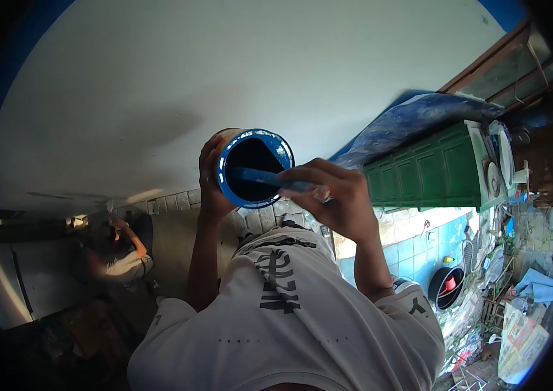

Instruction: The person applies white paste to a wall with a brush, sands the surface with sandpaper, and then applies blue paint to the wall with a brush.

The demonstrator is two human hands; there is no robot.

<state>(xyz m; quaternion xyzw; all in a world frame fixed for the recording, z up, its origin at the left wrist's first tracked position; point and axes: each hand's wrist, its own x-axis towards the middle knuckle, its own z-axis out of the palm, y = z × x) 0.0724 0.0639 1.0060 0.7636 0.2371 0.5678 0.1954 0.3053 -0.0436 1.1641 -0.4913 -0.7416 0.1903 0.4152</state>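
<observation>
My left hand [209, 179] is wrapped round the side of a paint can [282, 151], tilted so its mouth faces me. Blue paint and whitish smears coat the rim, and the inside looks dark. In my right hand [345, 195] is a paintbrush, gripped by its blue-stained handle [267, 178]. The brush's far end reaches into the can's mouth, where its bristles are lost in the dark. Behind the can rises a pale wall [179, 72].
A green ribbed bin or cabinet [420, 166] stands to the right beside a blue-stained sheet [413, 124]. Further right are a black tub [447, 287] with something red inside, and scattered clutter. Another person [126, 254] is at the left, near the wall.
</observation>
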